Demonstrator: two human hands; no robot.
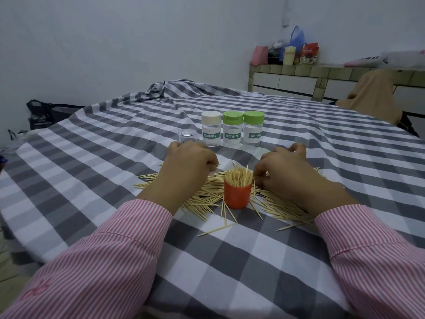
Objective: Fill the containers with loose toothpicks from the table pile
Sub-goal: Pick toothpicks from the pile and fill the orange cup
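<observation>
Gathering loose toothpicks (202, 199) from the pile is the step in hand, judging by both hands down on it either side of the orange container (237, 195). That container stands upright in the middle of the pile, open-topped, packed with toothpicks standing on end, so it looks close to full.

Our left hand (187, 168) rests on the left part of the pile, fingers curled under; the grip seems to pinch a few sticks near the fingertips, but we cannot tell for sure. Our right hand (291, 172) sits just beside the container, thumb and fingers curled, grip pinching toothpicks at its rim side.

Next move, as we judge it: lift a small aligned bunch and drop it tip-down into the container, without knocking it over.

Materials: thin pale wooden sticks, pointed; container is smooth orange plastic, cylindrical. Behind, three clear plastic jars labelled TOOTHPICK, one with a cream lid (211, 128) and two with green lids (243, 129), all capped. A small clear cap (187, 136) stands left of them. Bench is covered in soft grey-white checked cloth (115, 143), wrinkled. Striped pink sleeves (110, 261).
</observation>
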